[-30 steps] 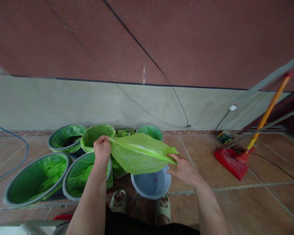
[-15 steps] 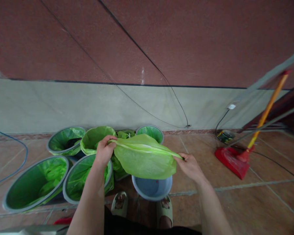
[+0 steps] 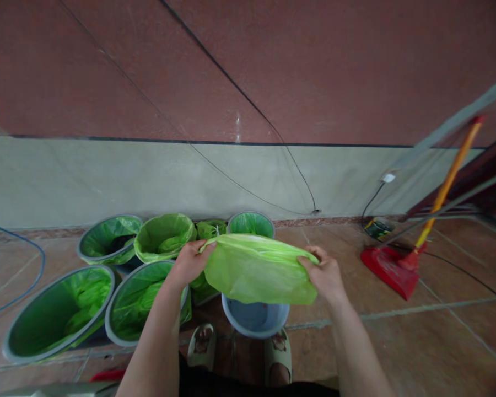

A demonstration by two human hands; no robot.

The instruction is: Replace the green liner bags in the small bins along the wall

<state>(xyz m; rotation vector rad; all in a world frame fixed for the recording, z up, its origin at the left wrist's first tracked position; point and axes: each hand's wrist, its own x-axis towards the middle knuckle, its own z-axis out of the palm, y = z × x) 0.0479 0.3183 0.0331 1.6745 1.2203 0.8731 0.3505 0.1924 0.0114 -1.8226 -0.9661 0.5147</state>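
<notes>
A light green plastic bag is stretched sideways between my two hands, its gathered upper edge running from one to the other. My left hand pinches the bag's left end, close to the lined bins. At the right end, my right hand grips the edge between thumb and fingers. Below the bag, a blue-grey basin is on the floor in front of my feet, partly covered by the plastic. Behind the bag stands a round bin with a green liner.
Several green-lined bins stand at the left. A red dustpan with a yellow-orange handle is on the tiled floor at the right, near a small dark tin. A blue hose lies far left.
Both hands have moved slightly right. The bag's top edge is now spread wider and its right part hangs further right, below my right hand.
</notes>
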